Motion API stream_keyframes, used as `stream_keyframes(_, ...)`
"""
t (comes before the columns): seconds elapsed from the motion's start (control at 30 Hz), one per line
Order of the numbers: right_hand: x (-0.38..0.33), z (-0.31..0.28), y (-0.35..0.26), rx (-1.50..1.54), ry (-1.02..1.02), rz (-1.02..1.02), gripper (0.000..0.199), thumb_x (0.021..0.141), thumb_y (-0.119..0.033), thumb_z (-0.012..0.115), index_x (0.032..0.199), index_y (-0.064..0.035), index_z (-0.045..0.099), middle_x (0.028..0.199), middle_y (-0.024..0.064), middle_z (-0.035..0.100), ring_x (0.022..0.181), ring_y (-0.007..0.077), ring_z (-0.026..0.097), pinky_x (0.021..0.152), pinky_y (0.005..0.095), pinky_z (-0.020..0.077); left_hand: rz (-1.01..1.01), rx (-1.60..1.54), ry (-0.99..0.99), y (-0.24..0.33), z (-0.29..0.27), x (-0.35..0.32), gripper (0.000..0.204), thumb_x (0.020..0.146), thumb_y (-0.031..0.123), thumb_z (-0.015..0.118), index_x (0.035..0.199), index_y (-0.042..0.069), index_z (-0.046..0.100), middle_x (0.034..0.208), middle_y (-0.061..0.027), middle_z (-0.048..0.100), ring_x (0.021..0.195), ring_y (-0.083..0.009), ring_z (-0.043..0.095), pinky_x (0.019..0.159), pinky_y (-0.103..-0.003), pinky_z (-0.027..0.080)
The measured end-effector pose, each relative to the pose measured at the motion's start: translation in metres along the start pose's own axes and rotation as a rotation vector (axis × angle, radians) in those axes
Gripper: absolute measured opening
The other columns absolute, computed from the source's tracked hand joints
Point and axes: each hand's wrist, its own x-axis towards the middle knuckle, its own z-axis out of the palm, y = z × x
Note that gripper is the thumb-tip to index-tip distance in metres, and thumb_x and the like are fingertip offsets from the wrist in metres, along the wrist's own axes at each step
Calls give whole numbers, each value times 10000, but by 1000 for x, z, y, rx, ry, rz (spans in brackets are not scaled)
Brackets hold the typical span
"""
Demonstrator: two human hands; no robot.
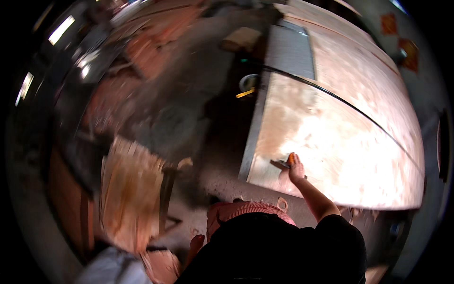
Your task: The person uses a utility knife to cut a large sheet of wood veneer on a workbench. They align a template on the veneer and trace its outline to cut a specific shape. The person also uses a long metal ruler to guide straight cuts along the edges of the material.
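Note:
My right hand (297, 171) reaches out over a large pale wood sheet (340, 137) on a table. Its fingers are closed around a small tool with an orange handle (291, 159); a dark part points left, low over the sheet or touching it. Motion blur hides the tool's exact kind. Low at my left side hangs my left hand (196, 244), small and blurred, its fingers not clear. A long dark strip or cord (338, 98) lies across the sheet, beyond my right hand.
A grey metal plate (291, 49) lies near the table's far left corner. A stack of thin wood sheets (132, 194) stands on the left. On the dark floor left of the table are a round white object (248, 83) and a yellow piece (245, 93). Reddish wood sheets (163, 49) lie farther back.

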Motion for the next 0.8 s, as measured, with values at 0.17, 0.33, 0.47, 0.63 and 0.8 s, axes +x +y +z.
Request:
stream_keyframes(0.17, 4, -20, -9, -78, -66, -8, 467, 785, -56, 400, 1246, -5, 346, 1366, 97, 222, 1260, 233, 208, 977, 346, 262, 257, 211, -198, 24, -147, 168, 276, 859, 273, 390, 888, 66, 569, 825, -138, 578, 786, -310, 552, 713, -386, 430)
stream_keyframes(0.33, 8, -27, -33, 131, 52, 180, 483, 783, -41, 386, 1259, -6, 316, 1347, 117, 258, 1248, 244, 238, 971, 341, 269, 192, -154, -131, 128, -287, 356, 328, 818, 318, 487, 1016, 67, 557, 906, -168, 590, 811, -312, 567, 708, -377, 441)
stream_keyframes(0.47, 31, -54, -48, 93, -51, 306, 432, 788, -22, 413, 1217, -70, 396, 1261, 97, 388, 1142, 252, 388, 925, 338, 342, 409, -223, 50, 206, -339, 505, 246, 782, 256, 566, 891, 36, 554, 710, -128, 581, 644, -285, 561, 569, -361, 445)
stream_keyframes(0.63, 110, -103, -58, 183, 56, 539, 431, 778, -17, 419, 1184, -163, 436, 976, 127, 566, 901, 307, 529, 770, 384, 423, 1032, -317, 335, 384, -459, 630, 421, 809, 180, 532, 1158, -24, 416, 1183, -184, 442, 1066, -319, 459, 894, -367, 378)
stream_keyframes(0.8, 309, -161, -82, 216, 250, 492, 559, 774, 26, 413, 1263, -239, 356, 934, 140, 560, 852, 310, 537, 700, 364, 433, 998, 326, 488, 502, -510, 724, 564, 739, 235, 605, 1215, 29, 384, 1257, -157, 361, 1196, -269, 308, 986, -434, 245)
